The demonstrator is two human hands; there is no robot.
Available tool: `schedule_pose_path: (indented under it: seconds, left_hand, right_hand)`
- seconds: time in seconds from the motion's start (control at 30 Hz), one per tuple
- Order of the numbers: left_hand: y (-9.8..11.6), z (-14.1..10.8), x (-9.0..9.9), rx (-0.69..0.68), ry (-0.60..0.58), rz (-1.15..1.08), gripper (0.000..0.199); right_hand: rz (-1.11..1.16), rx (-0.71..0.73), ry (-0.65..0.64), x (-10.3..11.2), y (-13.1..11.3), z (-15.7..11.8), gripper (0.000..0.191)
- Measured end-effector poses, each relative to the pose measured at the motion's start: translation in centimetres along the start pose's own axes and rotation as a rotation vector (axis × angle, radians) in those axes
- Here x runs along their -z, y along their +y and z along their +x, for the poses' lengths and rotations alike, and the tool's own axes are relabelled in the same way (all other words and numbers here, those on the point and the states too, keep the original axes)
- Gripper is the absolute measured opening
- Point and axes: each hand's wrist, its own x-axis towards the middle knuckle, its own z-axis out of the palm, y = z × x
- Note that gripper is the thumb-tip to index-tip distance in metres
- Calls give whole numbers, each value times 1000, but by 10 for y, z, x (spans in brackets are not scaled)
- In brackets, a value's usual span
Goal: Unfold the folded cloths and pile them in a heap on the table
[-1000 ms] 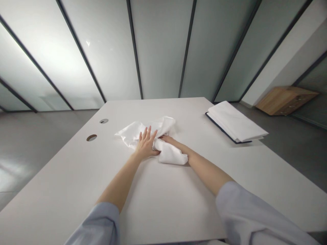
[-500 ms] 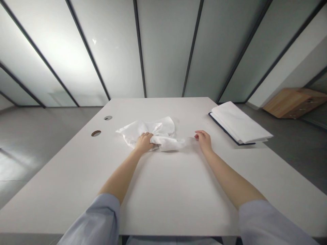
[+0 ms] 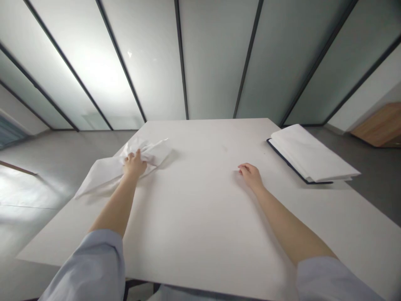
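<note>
On the left side of the white table, my left hand is closed on a crumpled, thin white sheet, bunching it under the fingers. The sheet is slightly glossy, and I cannot tell whether it is plastic, paper or cloth. One loose part spreads toward the table's left edge, and another sticks out to the right of the hand. Right of the table's middle, my right hand hovers low with its fingers curled together. Nothing shows in it, and it is apart from the sheet.
A folded white stack lies on a dark flat board at the right side, partly over the table's edge. Behind the table stands a frosted glass wall with dark frames. A wooden cabinet is at the far right.
My left hand has moved left, carrying the crumpled white sheet from the table's middle toward its left edge. My right hand stays in about the same place. The view has turned slightly left.
</note>
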Motion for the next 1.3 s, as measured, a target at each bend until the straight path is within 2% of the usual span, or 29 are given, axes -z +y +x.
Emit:
schedule_pose_path:
  seconds: [0.03, 0.1, 0.2, 0.3, 0.37, 0.43, 0.53, 0.6, 0.67, 0.77, 0.83, 0.9, 1.0, 1.03, 1.1, 1.2, 1.27, 1.3]
  left_hand:
    - [-6, -1, -10, 13, -96, 8, 66]
    - [-12, -4, -27, 41, -183, 16, 65]
    - [-5, -9, -37, 74, -138, 41, 68]
    - [22, -22, -33, -34, -8, 64, 73]
    - [49, -36, -32, -161, 20, 58, 71]
    - [78, -54, -37, -251, -37, 42, 68]
    - [114, -76, -51, -392, -234, -5, 67]
    - [128, -85, -59, -445, -297, -11, 63]
    - [134, -88, -65, -456, -289, -1, 60]
    - [132, -87, -68, -461, -269, -2, 61]
    - [131, -86, -67, -457, -273, 5, 60]
    - [131, -85, -66, -447, -279, 25, 61]
    - [133, -86, -63, -444, -293, 48, 61]
    - [134, -87, -62, -446, -295, 49, 61]
    - [135, -88, -62, -449, -298, 48, 61]
    - [135, -88, -62, -452, -295, 33, 61]
    - [135, -88, -63, -450, -291, 20, 60]
    - [135, -88, -64, -448, -288, 15, 60]
  right_hand:
    - [-14, 2, -10, -1, 0, 0, 25]
    - [-37, 9, -28, -2, 0, -1, 24]
    - [-49, 22, -42, -2, 0, -2, 24]
    - [-59, 25, -45, -2, -2, -1, 24]
    - [-66, 21, -46, -1, -4, -1, 25]
    - [-66, 18, -42, -2, -6, -3, 24]
    - [-27, 14, -29, -4, -8, -6, 23]
    - [29, 3, 9, -3, -8, -6, 23]
    - [100, -2, 104, 2, -9, -2, 23]
    - [139, 27, 341, 30, -7, 13, 24]
    - [49, 68, 506, 62, -5, 26, 24]
    - [-148, 136, 635, 101, -1, 35, 25]
    - [-522, 206, 641, 161, 9, 41, 25]
    - [-639, 188, 662, 178, 14, 41, 28]
    - [-801, 32, 735, 208, 25, 43, 31]
    - [-902, -299, 640, 237, 38, 48, 31]
    - [-953, -356, 554, 244, 39, 50, 30]
    - [-974, -310, 541, 244, 36, 51, 29]
